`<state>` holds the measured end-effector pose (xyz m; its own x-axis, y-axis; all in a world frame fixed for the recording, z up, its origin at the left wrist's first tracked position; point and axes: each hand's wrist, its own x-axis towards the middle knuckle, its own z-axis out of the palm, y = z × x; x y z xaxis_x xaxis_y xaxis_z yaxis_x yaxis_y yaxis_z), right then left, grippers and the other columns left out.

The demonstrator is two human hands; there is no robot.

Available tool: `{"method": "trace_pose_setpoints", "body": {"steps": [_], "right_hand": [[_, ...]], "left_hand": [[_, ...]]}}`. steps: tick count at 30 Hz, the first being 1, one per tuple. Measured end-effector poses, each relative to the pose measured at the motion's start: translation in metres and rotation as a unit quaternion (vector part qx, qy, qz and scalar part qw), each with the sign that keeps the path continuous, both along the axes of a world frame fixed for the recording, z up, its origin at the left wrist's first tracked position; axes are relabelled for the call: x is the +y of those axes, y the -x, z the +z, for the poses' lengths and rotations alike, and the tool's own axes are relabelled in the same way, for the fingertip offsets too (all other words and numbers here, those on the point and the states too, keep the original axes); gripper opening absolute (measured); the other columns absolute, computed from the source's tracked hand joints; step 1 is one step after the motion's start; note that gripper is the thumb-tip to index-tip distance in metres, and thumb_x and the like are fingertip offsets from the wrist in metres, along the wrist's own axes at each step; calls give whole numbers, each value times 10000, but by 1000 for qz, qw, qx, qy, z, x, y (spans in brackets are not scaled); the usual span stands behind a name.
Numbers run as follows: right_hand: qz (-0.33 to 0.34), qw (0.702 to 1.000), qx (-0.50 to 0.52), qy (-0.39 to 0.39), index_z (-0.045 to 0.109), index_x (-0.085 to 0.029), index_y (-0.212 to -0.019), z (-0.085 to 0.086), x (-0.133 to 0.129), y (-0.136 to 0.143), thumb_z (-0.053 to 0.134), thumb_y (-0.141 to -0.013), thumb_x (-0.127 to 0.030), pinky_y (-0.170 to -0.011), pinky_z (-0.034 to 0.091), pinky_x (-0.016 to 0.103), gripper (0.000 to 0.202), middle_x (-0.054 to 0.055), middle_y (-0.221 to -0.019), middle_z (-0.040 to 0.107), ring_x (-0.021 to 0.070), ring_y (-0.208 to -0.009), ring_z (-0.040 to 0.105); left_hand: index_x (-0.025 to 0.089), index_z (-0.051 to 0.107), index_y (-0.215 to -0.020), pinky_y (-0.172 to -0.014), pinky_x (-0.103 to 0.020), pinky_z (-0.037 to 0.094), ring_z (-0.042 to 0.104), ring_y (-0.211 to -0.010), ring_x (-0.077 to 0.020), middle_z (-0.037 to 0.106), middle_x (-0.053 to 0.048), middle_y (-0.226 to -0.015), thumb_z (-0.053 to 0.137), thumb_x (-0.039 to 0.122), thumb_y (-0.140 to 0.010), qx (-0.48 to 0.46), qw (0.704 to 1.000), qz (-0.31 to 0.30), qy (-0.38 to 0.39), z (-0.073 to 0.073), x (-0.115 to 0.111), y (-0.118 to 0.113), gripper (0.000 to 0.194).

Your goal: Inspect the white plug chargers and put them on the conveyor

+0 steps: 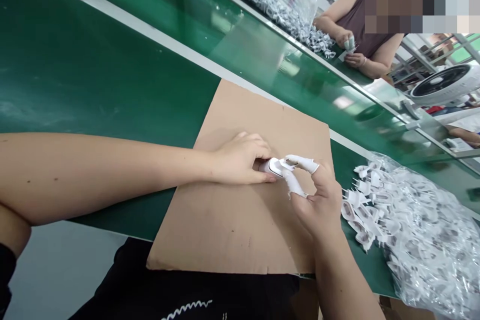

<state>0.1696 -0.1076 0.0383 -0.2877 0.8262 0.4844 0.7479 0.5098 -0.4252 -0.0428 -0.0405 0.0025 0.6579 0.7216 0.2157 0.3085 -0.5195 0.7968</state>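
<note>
Bright, diffuse indoor light falls over the cardboard sheet (225,230), with a soft-edged shadow beside the right hand (318,200) and a fainter one around the left hand (240,160). Pale glare blotches the glossy green panel (240,52) beyond, and the clear plastic bag (435,240) at right glints. The co-worker (369,15) at far right looks softer, partly masked by pixelated blocks; wide-angle stretch enlarges the near left forearm (93,175).

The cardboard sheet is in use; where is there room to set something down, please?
Free: the cardboard sheet between the left hand and its near edge, and beyond that hand toward its far edge; the green tabletop between the left forearm and pale strip. Crowded: around the right hand and white piece; white parts and plastic bag rightward.
</note>
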Motion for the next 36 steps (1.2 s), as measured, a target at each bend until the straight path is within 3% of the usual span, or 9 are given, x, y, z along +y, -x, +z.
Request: {"method": "trace_pose_setpoints", "body": {"steps": [3,5,8,13,21,26,29,32,36], "right_hand": [[-2,1000,-9,1,670,-290,-1237,-1,0,-2,645,-963,-172,-884,570,430,300,32,-1096,764,233,-1004,691],[10,1000,-22,-2,664,-305,-1248,-2,1,-5,635,-957,-185,-992,546,495,316,24,-1083,766,239,-997,695],[8,997,-65,-41,657,-331,-1240,-4,3,-8,632,-932,-193,-1168,402,600,339,-3,-986,759,237,-912,695],[-44,989,-111,-83,663,-348,-1194,-5,-1,-3,630,-900,-179,-1236,233,651,341,-20,-942,764,247,-877,690],[-52,985,-142,-78,672,-302,-1139,-1,-5,1,618,-860,-130,-1174,321,576,333,-25,-824,714,221,-763,660],[-60,987,-133,-71,658,-303,-1124,2,-8,6,590,-863,-103,-1148,326,592,336,-31,-779,684,212,-717,642],[-56,994,-91,-34,669,-301,-1122,1,-7,7,580,-865,-98,-1136,359,613,339,-26,-813,706,210,-739,670],[-55,995,41,72,663,-302,-1244,-9,2,5,602,-918,-156,-1103,453,593,363,25,-1035,773,236,-927,733],[33,952,240,186,504,-298,-1468,-26,20,0,626,-969,-285,-937,625,481,514,102,-1243,740,261,-1127,732]], "left_hand": [[246,766,-939,-1005,-422,333,609,-1131,-252,768,-6,-1071,782,496,-870,4,1000,3,-3,-1,1,0,261],[240,766,-917,-1004,-430,335,610,-1124,-260,766,-15,-1056,778,519,-864,8,1000,4,-6,-2,1,-1,284],[239,764,-912,-1005,-441,336,611,-1113,-270,767,-24,-1024,767,538,-866,14,1000,7,-6,-2,1,-1,303],[239,763,-955,-1014,-440,334,610,-1115,-269,763,-26,-1024,761,504,-879,18,1000,3,-2,0,0,0,276],[227,757,-953,-1009,-440,339,606,-1120,-271,756,-37,-1043,747,521,-888,24,1000,5,-1,1,-1,-1,301],[223,752,-949,-1021,-441,335,602,-1121,-273,751,-44,-1055,742,508,-895,32,999,7,-2,2,-2,-1,290],[226,750,-941,-1035,-446,334,599,-1116,-270,743,-37,-1035,734,522,-898,30,999,11,7,2,-2,-2,300],[202,718,-857,-1014,-447,359,603,-1044,-259,721,-41,-972,706,548,-907,24,999,22,9,2,-2,-2,350],[175,677,-945,-805,-369,452,588,-841,-200,664,-44,-901,649,518,-936,-57,993,60,84,3,-2,-1,344]]}}
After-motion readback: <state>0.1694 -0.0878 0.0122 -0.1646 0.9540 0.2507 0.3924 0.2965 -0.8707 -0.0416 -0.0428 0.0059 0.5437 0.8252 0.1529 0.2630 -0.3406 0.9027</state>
